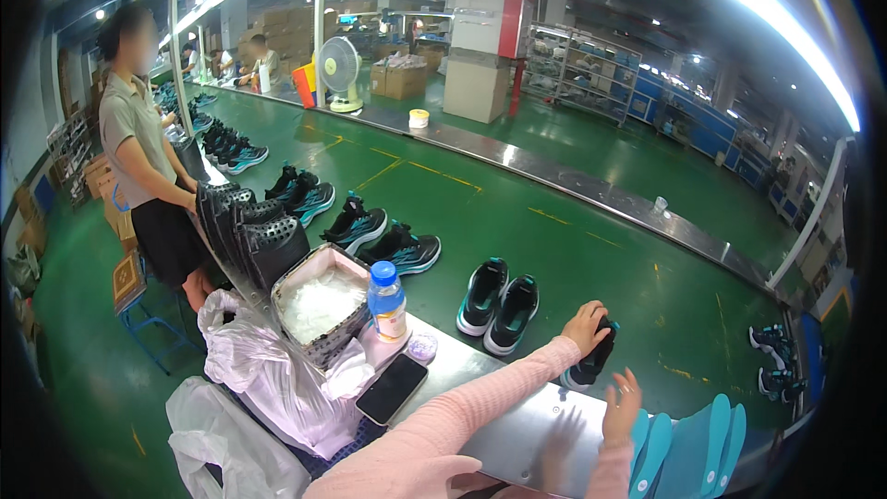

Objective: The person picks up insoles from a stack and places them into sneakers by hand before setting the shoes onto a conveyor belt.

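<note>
My left hand [587,328] reaches over the metal ledge [540,416] and grips the top of a black sneaker [594,362] with a pale sole. That hand hides part of the shoe. Close to the shoe's near side, my right hand [621,405] is raised, fingers apart and holding nothing. A pair of black sneakers [514,312] with teal linings stands to the left on the green belt [573,249]. Beside my right forearm, several teal insoles [713,448] stand upright at the ledge's right part.
Along the ledge lie a phone [392,388], a bottle with a blue cap [386,303] and a basket [356,331] of white material. White plastic bags [268,360] hang at the left. More sneakers [407,248] line the belt's left side, where a person [148,148] stands.
</note>
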The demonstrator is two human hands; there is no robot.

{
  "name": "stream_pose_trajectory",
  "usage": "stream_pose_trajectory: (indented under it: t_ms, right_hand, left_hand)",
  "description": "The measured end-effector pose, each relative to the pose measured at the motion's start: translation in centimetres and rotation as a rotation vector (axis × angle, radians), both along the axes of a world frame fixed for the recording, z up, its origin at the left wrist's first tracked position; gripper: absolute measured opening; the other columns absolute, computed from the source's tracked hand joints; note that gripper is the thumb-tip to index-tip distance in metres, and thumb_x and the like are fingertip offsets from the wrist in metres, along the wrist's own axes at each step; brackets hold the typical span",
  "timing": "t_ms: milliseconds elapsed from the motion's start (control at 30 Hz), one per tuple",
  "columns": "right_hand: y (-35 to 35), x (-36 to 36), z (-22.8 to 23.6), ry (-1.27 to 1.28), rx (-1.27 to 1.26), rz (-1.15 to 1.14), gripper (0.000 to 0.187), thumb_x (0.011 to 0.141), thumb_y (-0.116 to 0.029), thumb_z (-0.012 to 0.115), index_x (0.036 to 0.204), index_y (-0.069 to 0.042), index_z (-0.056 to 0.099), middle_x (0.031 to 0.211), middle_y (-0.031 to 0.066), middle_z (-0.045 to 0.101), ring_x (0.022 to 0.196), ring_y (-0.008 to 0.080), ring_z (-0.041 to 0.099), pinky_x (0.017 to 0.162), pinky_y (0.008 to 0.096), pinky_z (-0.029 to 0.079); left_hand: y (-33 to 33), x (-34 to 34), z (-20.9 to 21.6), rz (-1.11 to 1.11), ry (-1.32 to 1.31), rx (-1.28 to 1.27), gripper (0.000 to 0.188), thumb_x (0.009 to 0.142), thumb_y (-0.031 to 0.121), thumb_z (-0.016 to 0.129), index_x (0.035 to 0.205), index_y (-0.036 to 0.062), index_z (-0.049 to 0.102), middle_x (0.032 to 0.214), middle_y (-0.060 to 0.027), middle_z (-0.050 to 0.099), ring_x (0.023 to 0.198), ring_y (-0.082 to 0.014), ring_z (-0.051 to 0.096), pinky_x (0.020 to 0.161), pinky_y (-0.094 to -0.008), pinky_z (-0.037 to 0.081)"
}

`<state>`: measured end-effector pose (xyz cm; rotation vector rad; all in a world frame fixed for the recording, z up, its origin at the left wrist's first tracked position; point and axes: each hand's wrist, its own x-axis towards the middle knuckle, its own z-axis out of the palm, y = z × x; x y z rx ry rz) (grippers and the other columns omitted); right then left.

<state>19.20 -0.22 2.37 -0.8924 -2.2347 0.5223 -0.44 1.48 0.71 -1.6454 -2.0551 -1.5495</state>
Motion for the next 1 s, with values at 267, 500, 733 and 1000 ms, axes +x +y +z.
stream_pose_trajectory:
  t_ms: [267,500,733,1000]
  right_hand:
    - [0.5,14.5,-6.7,-0.419,0.091,-0.522,0.043,0.078,-0.019,0.051,0.117,-0.003,0.041,0.127,0.0166,0.034,0.119,0.0344,0.028,0.099,0.0453,0.018]
    - [0.0,14.3,-7.0,-0.491,0.071,-0.548,0.051,0.075,-0.027,0.053,0.118,-0.004,0.04,0.13,0.0165,0.03,0.121,0.0369,0.023,0.099,0.0475,0.016]
    - [-1.1,12.8,-5.5,-0.407,0.081,-0.539,0.05,0.075,-0.035,0.053,0.117,-0.01,0.044,0.128,0.0137,0.033,0.12,0.0383,0.024,0.097,0.0507,0.017]
    - [-1.0,11.0,-5.1,-0.351,0.079,-0.59,0.049,0.077,-0.037,0.051,0.118,-0.013,0.043,0.127,0.0132,0.035,0.119,0.0365,0.027,0.097,0.0508,0.02]
  left_hand:
    - [1.5,4.5,4.5,-0.158,0.697,-1.12,0.018,0.067,0.007,0.061,0.085,0.0077,0.066,0.095,-0.009,0.061,0.092,-0.0214,0.057,0.078,-0.0318,0.046]
    - [4.2,3.6,1.7,-0.131,0.516,-1.24,0.018,0.072,0.011,0.054,0.086,0.0062,0.064,0.095,-0.0135,0.06,0.092,-0.0249,0.056,0.079,-0.034,0.045]
    - [4.6,0.9,-1.6,-0.05,0.3,-1.248,0.022,0.076,0.014,0.046,0.087,0.0047,0.062,0.096,-0.018,0.058,0.092,-0.0283,0.055,0.079,-0.0363,0.043]
    - [0.2,-0.9,0.5,0.076,0.313,-1.419,0.044,0.083,0.03,0.041,0.121,0.0087,0.04,0.125,-0.0139,0.04,0.115,-0.0256,0.039,0.095,-0.0326,0.031]
